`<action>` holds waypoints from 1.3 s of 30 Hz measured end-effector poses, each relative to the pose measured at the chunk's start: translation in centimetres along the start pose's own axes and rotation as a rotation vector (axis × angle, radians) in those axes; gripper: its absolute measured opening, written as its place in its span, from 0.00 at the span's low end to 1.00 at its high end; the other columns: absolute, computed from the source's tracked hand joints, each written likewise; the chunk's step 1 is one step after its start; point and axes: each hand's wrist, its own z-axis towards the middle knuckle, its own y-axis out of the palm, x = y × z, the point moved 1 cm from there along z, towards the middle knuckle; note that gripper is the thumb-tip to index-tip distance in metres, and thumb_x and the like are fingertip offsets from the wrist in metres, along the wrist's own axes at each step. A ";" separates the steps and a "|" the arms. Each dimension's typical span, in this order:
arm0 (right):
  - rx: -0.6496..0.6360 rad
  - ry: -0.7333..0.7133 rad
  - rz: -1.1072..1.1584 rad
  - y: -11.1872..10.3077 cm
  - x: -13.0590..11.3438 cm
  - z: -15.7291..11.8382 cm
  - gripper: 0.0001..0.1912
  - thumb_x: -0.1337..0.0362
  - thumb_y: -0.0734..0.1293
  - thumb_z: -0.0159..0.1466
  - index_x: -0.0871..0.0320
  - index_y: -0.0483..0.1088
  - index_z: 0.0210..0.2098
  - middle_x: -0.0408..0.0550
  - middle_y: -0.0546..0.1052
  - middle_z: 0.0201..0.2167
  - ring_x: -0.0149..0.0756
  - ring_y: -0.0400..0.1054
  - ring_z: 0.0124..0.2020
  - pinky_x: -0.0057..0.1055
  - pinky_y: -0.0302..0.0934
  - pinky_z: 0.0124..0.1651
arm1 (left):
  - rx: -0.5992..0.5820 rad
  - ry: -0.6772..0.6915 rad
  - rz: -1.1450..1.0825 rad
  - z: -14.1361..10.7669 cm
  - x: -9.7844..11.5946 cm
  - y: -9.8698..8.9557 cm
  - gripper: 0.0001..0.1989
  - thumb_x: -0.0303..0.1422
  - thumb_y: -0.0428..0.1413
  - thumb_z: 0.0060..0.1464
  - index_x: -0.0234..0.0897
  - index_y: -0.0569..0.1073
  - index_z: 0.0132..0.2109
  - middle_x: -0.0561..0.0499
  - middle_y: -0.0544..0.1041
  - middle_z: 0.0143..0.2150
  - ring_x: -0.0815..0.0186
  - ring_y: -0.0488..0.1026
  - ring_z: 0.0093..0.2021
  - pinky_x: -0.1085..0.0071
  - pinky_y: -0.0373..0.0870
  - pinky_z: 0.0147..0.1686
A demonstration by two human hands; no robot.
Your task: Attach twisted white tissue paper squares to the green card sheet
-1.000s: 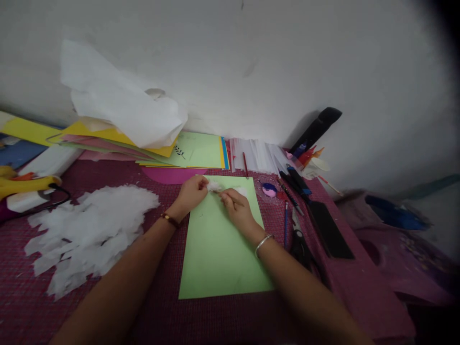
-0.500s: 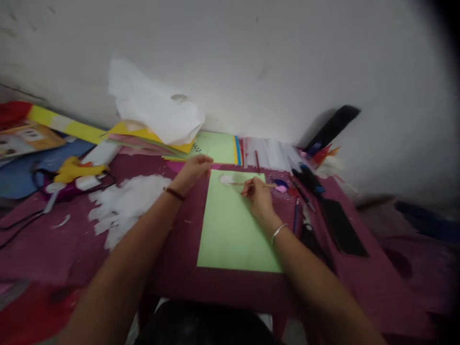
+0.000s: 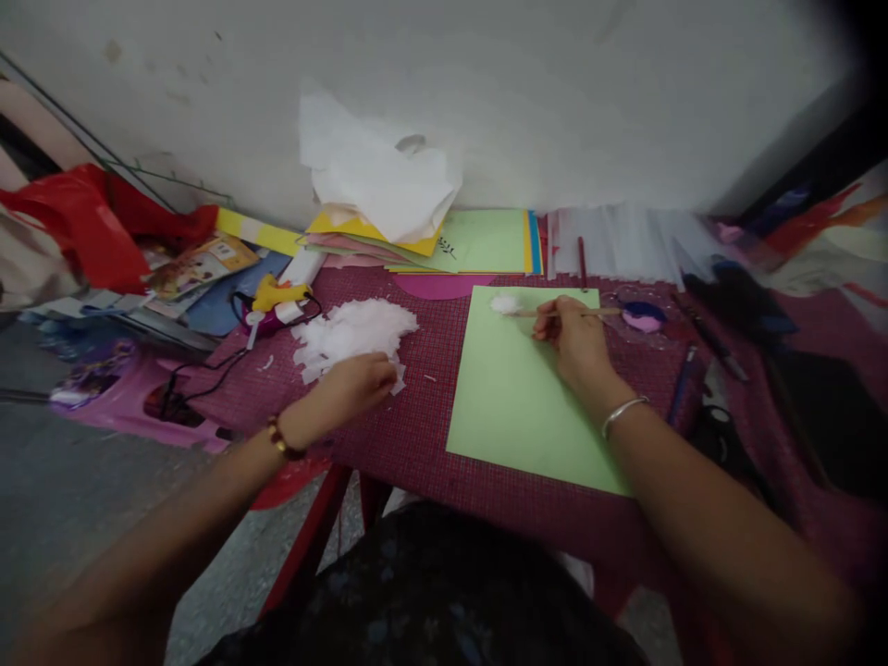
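My right hand [image 3: 574,338] pinches a thin wooden stick [image 3: 603,312] above the top of a light green paper sheet [image 3: 517,407]. The stick's left end points at a small fluffy white patch [image 3: 504,303] near the sheet's upper left corner; whether it touches cannot be told. My left hand [image 3: 357,381] is closed, fingers curled at the lower right edge of a heap of white paper pieces [image 3: 361,328]. A white piece shows at its fingertips. Right of the sheet lies a clear dish with a pink blob [image 3: 643,317] and a dark blue one.
A yellow glue gun [image 3: 276,292] with a black cord lies at left. Stacked coloured papers [image 3: 486,236] and crumpled white sheeting [image 3: 378,176] stand by the wall. Clear plastic strips [image 3: 617,242], a blue pen [image 3: 682,384] and a black flat object [image 3: 832,416] lie right. A pink stool [image 3: 131,407] stands at left.
My left hand has left the green sheet's top left corner and moved left and nearer, to the white heap. My right hand still holds the stick by the white patch. The view has turned left.
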 end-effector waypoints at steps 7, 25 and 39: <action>-0.029 -0.046 -0.006 -0.3 0.8 0.5 0.16 0.52 0.63 0.65 0.53 0.69 0.25 0.44 0.70 0.17 0.29 0.62 0.17 0.30 0.60 0.22 | -0.049 0.062 0.340 -1.4 1.6 2.2 0.12 0.27 0.46 0.61 0.32 0.74 0.37 0.44 0.74 0.36 0.61 0.69 0.39 0.64 0.66 0.43; 0.004 -0.019 0.056 -0.8 -0.5 1.0 0.17 0.50 0.64 0.60 0.57 0.68 0.27 0.40 0.70 0.17 0.27 0.63 0.17 0.25 0.59 0.21 | 0.232 -0.211 -1.052 11.5 3.7 -1.9 0.03 0.30 0.56 0.43 0.35 0.70 0.25 0.57 0.64 0.19 0.75 0.56 0.19 0.75 0.49 0.19; -0.112 -0.038 -0.138 -0.3 0.4 1.5 0.14 0.54 0.63 0.61 0.57 0.68 0.26 0.40 0.70 0.17 0.27 0.62 0.17 0.25 0.56 0.22 | 0.420 -0.195 -1.486 20.3 3.6 4.4 0.12 0.30 0.61 0.36 0.37 0.64 0.25 0.61 0.64 0.17 0.76 0.59 0.18 0.77 0.53 0.20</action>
